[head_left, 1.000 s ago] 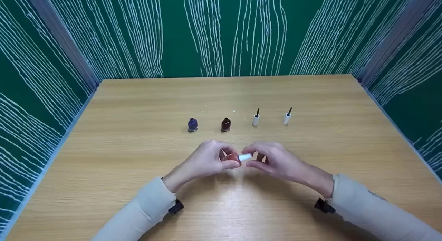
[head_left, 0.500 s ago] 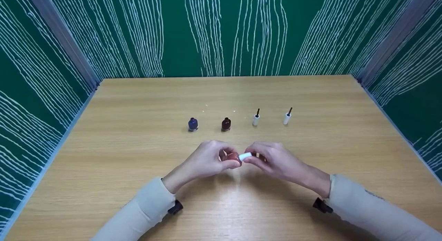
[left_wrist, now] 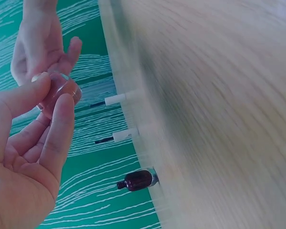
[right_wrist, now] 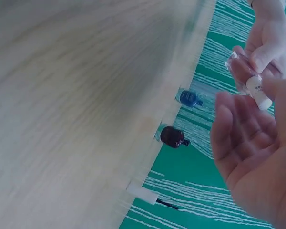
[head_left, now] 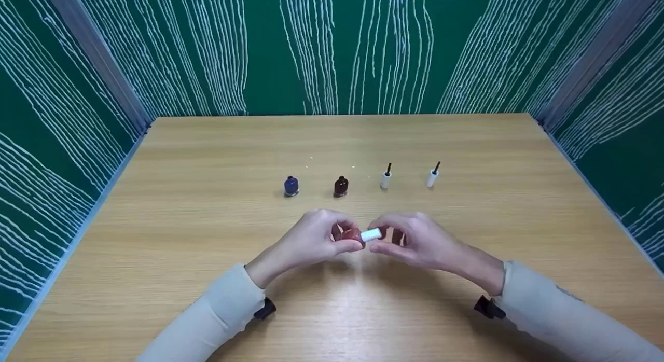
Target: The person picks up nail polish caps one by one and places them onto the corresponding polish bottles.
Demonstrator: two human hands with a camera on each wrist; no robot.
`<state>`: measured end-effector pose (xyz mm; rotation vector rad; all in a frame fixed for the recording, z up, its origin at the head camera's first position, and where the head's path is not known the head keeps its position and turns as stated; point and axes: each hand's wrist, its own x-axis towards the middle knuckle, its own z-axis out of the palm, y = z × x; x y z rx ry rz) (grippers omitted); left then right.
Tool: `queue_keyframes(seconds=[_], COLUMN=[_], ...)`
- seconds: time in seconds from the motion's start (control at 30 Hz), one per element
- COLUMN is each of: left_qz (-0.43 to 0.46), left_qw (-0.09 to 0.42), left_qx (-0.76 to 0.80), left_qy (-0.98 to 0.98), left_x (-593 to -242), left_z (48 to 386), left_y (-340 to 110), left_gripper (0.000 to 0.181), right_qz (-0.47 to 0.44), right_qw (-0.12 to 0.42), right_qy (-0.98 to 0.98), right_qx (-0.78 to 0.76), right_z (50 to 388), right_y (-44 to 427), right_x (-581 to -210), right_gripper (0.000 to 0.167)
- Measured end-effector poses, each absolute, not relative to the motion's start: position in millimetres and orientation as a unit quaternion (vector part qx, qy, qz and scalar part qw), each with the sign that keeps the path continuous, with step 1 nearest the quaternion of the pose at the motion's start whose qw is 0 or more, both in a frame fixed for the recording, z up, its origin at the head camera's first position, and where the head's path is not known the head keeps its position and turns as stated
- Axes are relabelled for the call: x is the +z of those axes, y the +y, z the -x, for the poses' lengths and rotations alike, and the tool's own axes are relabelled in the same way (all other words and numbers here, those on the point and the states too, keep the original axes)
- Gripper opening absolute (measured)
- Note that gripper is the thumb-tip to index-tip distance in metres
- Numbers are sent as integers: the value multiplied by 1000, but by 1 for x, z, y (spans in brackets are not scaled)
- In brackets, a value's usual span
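My left hand (head_left: 322, 236) pinches a nail polish bottle (head_left: 353, 236) of brownish-red polish between thumb and fingers, above the table. Its white cap (head_left: 371, 234) is seated on the neck and points right, tilted slightly up. Around the cap's far end, my right hand (head_left: 423, 241) has its thumb and fingers spread; the thumb stands off the cap. Whether an index fingertip still touches the cap, I cannot tell. In the right wrist view, the right hand (right_wrist: 257, 152) shows relaxed fingers beside the cap (right_wrist: 259, 92).
Beyond the hands stand an uncapped blue polish bottle (head_left: 291, 186) and an uncapped dark red bottle (head_left: 341, 186). To their right, two white brush caps (head_left: 385, 180) stand with brushes upward. Small white flecks lie on the wooden table (head_left: 233, 159). Green, white-streaked walls (head_left: 275, 51) enclose it.
Half a second ago my right thumb and fingers pinched the white cap; now they have parted from that pinch. The left hand keeps the bottle in nearly the same place.
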<state>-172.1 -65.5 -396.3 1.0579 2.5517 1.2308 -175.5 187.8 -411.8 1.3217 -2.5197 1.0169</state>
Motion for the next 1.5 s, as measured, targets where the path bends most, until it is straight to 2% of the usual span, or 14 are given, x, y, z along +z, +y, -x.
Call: queue_keyframes(seconds=[0.1,0.23,0.5,0.67,0.83,0.97,1.23,1.5], left_qz=[-348,-347,-347,-346,-346,-344,-349,-351], left_qw=[68,79,63,42,11,-14,-39,-45], left_qx=[407,405,387,380,368,357,343,338], left_qy=[842,842,852,857,863,868,871,872], left_x=[-397,-399,-402,-403,-403,-403,-406,-409], left_z=[173,173,171,170,169,168,166,168], left_y=[-66,-66,-65,-65,-64,-62,-62,-64], left_gripper=[12,12,13,11,11,11,10,10], right_qz=[-477,-500,-483,-451,-393,-355,-299,-285], right_qw=[102,146,162,119,21,-33,-91,-117], right_qy=[-808,-792,-811,-830,-841,-839,-838,-833], right_qx=[331,317,287,307,372,411,448,459], right_z=[176,176,174,173,172,173,172,175], right_y=[189,187,183,180,178,177,173,171], right_x=[-415,-418,-419,-417,-414,-413,-411,-411], right_gripper=[26,26,16,11,15,17,20,21])
